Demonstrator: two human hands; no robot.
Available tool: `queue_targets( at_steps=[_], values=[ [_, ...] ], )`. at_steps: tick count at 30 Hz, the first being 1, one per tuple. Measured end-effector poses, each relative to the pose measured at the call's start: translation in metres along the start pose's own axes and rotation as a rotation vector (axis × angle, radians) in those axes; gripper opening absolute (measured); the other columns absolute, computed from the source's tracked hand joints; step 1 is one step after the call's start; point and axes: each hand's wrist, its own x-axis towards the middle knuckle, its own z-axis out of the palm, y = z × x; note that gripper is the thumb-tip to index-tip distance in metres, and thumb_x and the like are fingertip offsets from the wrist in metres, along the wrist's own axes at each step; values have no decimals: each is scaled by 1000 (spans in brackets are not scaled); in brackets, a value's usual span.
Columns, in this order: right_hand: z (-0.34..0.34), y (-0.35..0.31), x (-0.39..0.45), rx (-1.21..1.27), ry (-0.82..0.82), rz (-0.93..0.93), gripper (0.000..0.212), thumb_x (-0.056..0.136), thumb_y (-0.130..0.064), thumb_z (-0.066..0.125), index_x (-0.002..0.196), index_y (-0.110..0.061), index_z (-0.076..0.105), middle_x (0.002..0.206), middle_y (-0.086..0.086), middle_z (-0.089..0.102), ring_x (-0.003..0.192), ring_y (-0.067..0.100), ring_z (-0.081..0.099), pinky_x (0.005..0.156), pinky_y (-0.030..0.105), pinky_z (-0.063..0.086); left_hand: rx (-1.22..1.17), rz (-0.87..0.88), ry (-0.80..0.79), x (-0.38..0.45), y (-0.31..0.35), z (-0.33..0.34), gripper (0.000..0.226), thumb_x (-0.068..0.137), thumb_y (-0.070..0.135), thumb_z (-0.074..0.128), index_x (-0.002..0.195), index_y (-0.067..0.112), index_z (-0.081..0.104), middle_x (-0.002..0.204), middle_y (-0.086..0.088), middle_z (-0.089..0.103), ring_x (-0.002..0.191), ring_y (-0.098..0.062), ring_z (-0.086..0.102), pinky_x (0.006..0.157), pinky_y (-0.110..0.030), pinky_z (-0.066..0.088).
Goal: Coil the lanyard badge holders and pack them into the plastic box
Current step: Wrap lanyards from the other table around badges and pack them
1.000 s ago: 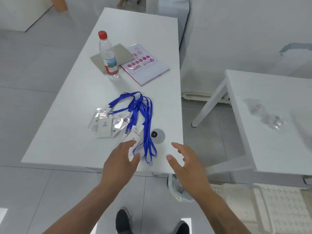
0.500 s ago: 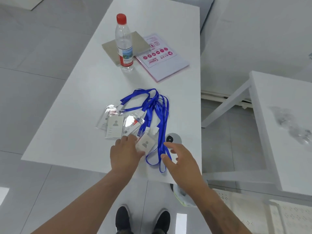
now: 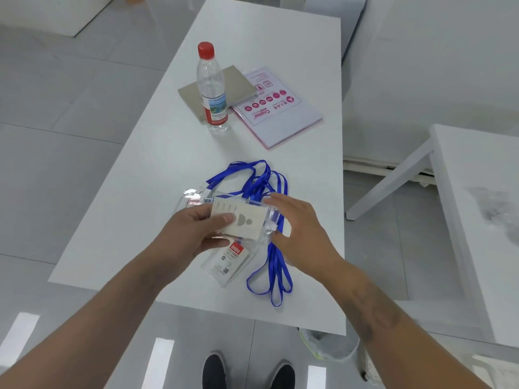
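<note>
Clear plastic is what the left hand point(image 3: 193, 234) grips: its thumb lies across the face of a badge holder point(image 3: 241, 221) with a pale card inside, the other fingers curled under it, so the holder is lifted just off the surface point(image 3: 146, 175). The right hand point(image 3: 297, 228) meets the same holder at its far end, fingers bent around the clip side where the strap joins; whether they pinch the clip or the strap itself is hidden by the hand.

Just nearer the person than the lifted holder lies a second badge holder point(image 3: 227, 265) with a red label, flat on the surface. Further holders peek out on the lifted holder's left, partly covered. The blue lanyards point(image 3: 276, 273) run loose past the lifted holder, fanning out beyond it and trailing in long loops on its near right side, close to the surface's edge.

Well beyond the lifted holder stands a water bottle point(image 3: 212, 88) with a red cap, on a grey card point(image 3: 238, 85); a pink-printed packet point(image 3: 276, 110) lies just right of it.

As I judge it, the task is at its very start: one holder picked up, no strap coiled, every lanyard still tangled together. No plastic box shows anywhere, so all the coiling and packing remains.
</note>
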Motion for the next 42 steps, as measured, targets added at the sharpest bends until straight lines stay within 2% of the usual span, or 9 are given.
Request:
queue_targets(
  at_steps=[7, 11, 14, 17, 23, 28, 34, 38, 42],
  values=[
    [-12, -22, -3, 358, -176, 37, 38, 98, -12, 54, 96, -49, 57, 87, -53, 54, 92, -26, 51, 74, -4, 38, -364, -105, 13, 6, 5, 8, 20, 93, 10, 61, 112, 11, 68, 107, -10, 76, 81, -18, 73, 66, -22, 61],
    [1, -28, -6, 372, -144, 147, 20, 101, -37, 47, 101, -33, 66, 97, -17, 68, 90, 2, 62, 73, 12, 49, -413, -58, -11, 9, 5, 26, 21, 92, 11, 63, 111, 7, 69, 111, -14, 74, 90, -24, 74, 75, -31, 62],
    [8, -30, -7, 166, -245, 142, 25, 101, -41, 42, 100, -25, 61, 93, -8, 70, 69, 3, 58, 64, 23, 47, -102, 98, 149, 12, 6, 41, 15, 87, 15, 72, 101, 11, 75, 98, -9, 77, 92, -29, 74, 88, -48, 58],
    [-1, -39, -7, 7, -262, 72, 25, 101, -42, 41, 93, -26, 58, 81, -9, 67, 64, 4, 57, 60, 25, 44, 463, 371, 350, 16, 7, 49, 6, 88, 21, 70, 84, 19, 74, 76, 3, 73, 75, -18, 70, 74, -40, 60],
    [-60, -42, 17, -40, -24, 7, 11, 94, -34, 58, 93, -33, 69, 67, -21, 58, 60, -1, 52, 58, 12, 38, 754, 338, 97, 12, 22, 22, 23, 91, 24, 66, 73, 38, 70, 71, 10, 71, 63, -3, 63, 60, -24, 50],
    [-73, -26, 23, 277, 4, 137, 19, 85, -40, 70, 88, -22, 77, 67, -6, 62, 55, 7, 45, 55, 17, 40, 173, -25, -205, 6, 31, 9, 19, 86, 13, 69, 104, 9, 74, 104, -8, 76, 90, -19, 73, 72, -27, 59],
    [-21, -45, -7, 184, -220, 208, 35, 101, -36, 44, 88, -9, 62, 71, 6, 54, 63, 20, 45, 61, 36, 41, -389, -45, -39, 8, 18, 27, 21, 88, 13, 67, 109, 9, 69, 110, -12, 74, 94, -23, 72, 79, -31, 61],
    [-24, -62, -21, -160, -289, 34, 35, 103, -36, 39, 72, -19, 47, 68, -3, 50, 63, 14, 47, 60, 29, 39, 223, 189, 293, 8, 6, 29, 14, 89, 18, 70, 100, 10, 72, 89, -4, 76, 79, -17, 73, 60, -25, 59],
    [-54, -68, -13, -81, -167, 17, 17, 97, -31, 56, 93, -32, 72, 91, -14, 67, 79, 0, 57, 71, 14, 44, 596, 185, 32, 1, 5, 20, 6, 87, 20, 73, 82, 24, 74, 79, -3, 76, 76, -21, 71, 74, -40, 58]
  ],
)
